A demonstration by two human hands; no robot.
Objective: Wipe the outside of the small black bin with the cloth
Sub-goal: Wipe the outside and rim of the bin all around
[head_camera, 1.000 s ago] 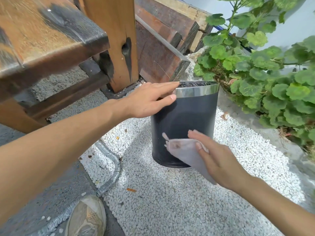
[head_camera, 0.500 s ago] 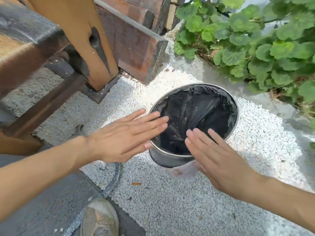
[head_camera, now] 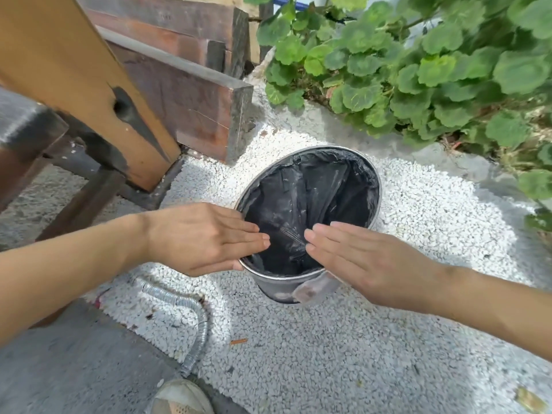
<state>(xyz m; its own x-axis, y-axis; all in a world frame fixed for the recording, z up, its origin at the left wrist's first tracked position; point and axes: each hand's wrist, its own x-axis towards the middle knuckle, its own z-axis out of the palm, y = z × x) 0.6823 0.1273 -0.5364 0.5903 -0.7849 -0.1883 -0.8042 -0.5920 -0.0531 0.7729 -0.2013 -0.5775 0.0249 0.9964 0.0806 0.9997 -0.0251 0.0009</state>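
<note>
Two hands reach over the bin [head_camera: 280,289], seen from the head camera. The bin stands on white gravel [head_camera: 418,210], right under the fingers, with a black bag [head_camera: 304,198] inside. The left hand [head_camera: 200,237] lies flat on the near rim, fingers [head_camera: 254,234] straight and open, gripping nothing. The right hand [head_camera: 367,258] is flat too, fingers stretched out, and presses the cloth [head_camera: 316,289] against the bin's near side just below its palm. The bin looks light and smooth, so it may tip or slide. Holding the metal rim steady seems best. The cloth is soft and floppy.
</note>
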